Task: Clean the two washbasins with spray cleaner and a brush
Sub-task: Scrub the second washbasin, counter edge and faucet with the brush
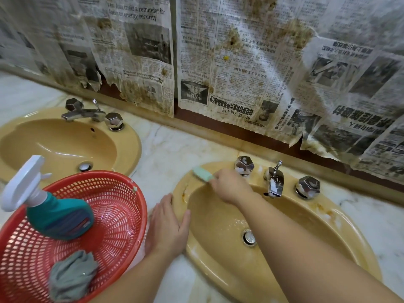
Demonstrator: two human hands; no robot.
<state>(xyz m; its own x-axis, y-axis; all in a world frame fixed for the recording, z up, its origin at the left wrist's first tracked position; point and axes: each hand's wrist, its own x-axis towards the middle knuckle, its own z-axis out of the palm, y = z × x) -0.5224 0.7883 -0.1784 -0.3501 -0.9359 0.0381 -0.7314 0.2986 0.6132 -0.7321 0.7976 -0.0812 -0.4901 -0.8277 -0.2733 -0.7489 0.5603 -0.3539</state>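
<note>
Right now: right hand (231,186) gripped a pale green brush (203,174), its head on the back-left rim of the mustard-yellow oval washbasin (341,228), near the foam-flecked chrome tap (274,182). Left hand (167,228) lay flat, fingers straight, on that basin's left edge. Teal spray bottle with white trigger (54,213) sat in the red plastic mesh basket (122,206) beside a grey cloth (71,275). Second yellow washbasin (65,145) was further left.

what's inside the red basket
The red basket holds a teal spray bottle with a white trigger head, lying tilted, and a crumpled grey cloth. Anything beneath the bottle or cloth is covered.
</note>
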